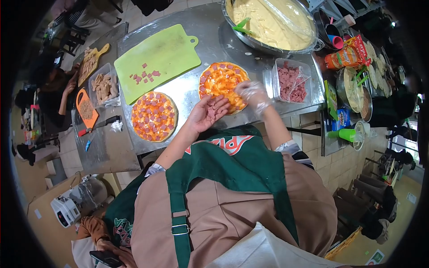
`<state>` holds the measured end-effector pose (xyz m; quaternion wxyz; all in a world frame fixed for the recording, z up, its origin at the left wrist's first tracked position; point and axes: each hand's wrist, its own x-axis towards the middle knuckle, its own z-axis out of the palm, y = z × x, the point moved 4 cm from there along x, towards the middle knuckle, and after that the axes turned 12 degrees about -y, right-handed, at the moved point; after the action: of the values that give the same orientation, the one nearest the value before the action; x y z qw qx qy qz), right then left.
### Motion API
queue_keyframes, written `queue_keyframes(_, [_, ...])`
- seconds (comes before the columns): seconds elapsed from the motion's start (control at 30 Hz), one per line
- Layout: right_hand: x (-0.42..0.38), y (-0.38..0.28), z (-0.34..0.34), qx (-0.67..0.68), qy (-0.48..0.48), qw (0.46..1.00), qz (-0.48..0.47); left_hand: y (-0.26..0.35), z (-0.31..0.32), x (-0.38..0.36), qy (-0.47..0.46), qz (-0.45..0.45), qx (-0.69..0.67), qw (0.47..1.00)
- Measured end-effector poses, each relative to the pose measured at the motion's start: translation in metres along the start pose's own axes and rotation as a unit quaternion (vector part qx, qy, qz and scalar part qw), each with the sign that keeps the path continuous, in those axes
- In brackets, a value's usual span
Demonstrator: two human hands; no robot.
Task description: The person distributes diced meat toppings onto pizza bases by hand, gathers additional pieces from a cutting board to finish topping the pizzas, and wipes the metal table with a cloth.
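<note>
My bare left hand [200,119] is cupped palm up at the near edge of a sauced pizza [219,82], with diced ham [212,112] lying in the palm. My right hand [255,96], in a clear plastic glove, hangs over the right side of that pizza. Its fingers are drawn together, and whatever they hold is hidden. Ham cubes dot part of the pizza's rim area, while sauce and pale streaks cover its middle. Left of it lies a second pizza [154,117] with ham cubes all over. A clear plastic tub [275,85] of diced ham stands to the right.
A green cutting board [172,51] with a few ham cubes lies behind the pizzas. At the back stands a large metal bowl [232,27] of pale creamy mixture. A red-handled knife [100,125] rests on the left table. A person's hand holds a phone [106,259] close by.
</note>
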<state>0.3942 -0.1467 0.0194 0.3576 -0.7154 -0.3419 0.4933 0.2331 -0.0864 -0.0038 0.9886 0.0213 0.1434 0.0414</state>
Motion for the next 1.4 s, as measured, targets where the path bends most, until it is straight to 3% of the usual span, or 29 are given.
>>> queue_keyframes(0.07, [0.0,0.003,-0.029,-0.007,0.041,0.998,0.037,0.005,-0.001,-0.004,-0.032,0.01,-0.04,0.999])
queue_keyframes(0.13, [0.013,0.03,-0.05,-0.136,0.105,0.984,0.035,0.008,0.0,-0.006,-0.03,0.021,-0.042,0.998])
queue_keyframes(0.17, [0.022,0.045,-0.053,-0.137,0.105,0.984,0.036,0.01,0.001,-0.007,-0.016,0.031,-0.046,0.998])
queue_keyframes(0.23, [0.036,0.061,-0.05,-0.269,0.067,0.961,0.021,0.012,0.0,-0.006,-0.001,0.042,-0.048,0.998])
queue_keyframes(0.37, [0.038,0.058,-0.039,-0.301,0.093,0.946,0.082,0.012,0.006,-0.005,-0.04,0.052,-0.108,0.992])
queue_keyframes(0.43, [0.02,0.032,-0.038,-0.311,0.185,0.931,0.044,0.012,0.011,-0.006,-0.057,0.062,-0.125,0.989])
queue_keyframes(0.57, [0.017,0.008,-0.022,-0.292,0.203,0.933,-0.046,0.016,0.015,-0.004,-0.073,0.06,-0.088,0.992])
queue_keyframes(0.63, [-0.001,-0.034,0.002,-0.223,0.108,0.941,-0.23,0.014,0.019,-0.001,-0.069,0.039,-0.071,0.994])
queue_keyframes(0.67, [-0.007,-0.047,0.009,-0.223,0.107,0.941,-0.232,0.015,0.016,0.001,-0.069,0.041,-0.07,0.994])
queue_keyframes(0.73, [-0.016,-0.067,0.029,-0.271,0.032,0.923,-0.27,0.011,0.021,0.005,-0.191,-0.018,-0.088,0.978])
queue_keyframes(0.97, [-0.014,-0.061,0.045,-0.237,-0.034,0.943,-0.23,0.01,0.021,0.002,-0.117,-0.015,-0.035,0.992])
queue_keyframes(1.03, [-0.011,-0.047,0.042,0.047,-0.076,0.989,-0.115,0.011,0.014,0.003,-0.083,0.007,-0.016,0.996])
queue_keyframes(1.07, [-0.01,-0.043,0.039,0.046,-0.072,0.99,-0.114,0.01,0.013,0.002,-0.085,0.004,-0.016,0.996])
queue_keyframes(1.13, [-0.004,-0.029,0.032,0.164,-0.093,0.98,-0.062,0.01,0.011,-0.001,0.007,0.026,0.019,0.999])
queue_keyframes(1.3, [-0.004,-0.017,0.01,0.086,-0.041,0.994,-0.046,0.009,0.003,0.0,0.042,0.034,0.015,0.998])
queue_keyframes(1.37, [0.003,-0.002,-0.009,0.071,0.063,0.995,-0.025,0.01,-0.001,0.0,0.064,0.044,0.013,0.997])
queue_keyframes(1.4, [0.016,0.017,-0.017,0.071,0.063,0.995,-0.025,0.009,-0.002,-0.001,0.071,0.048,0.003,0.996])
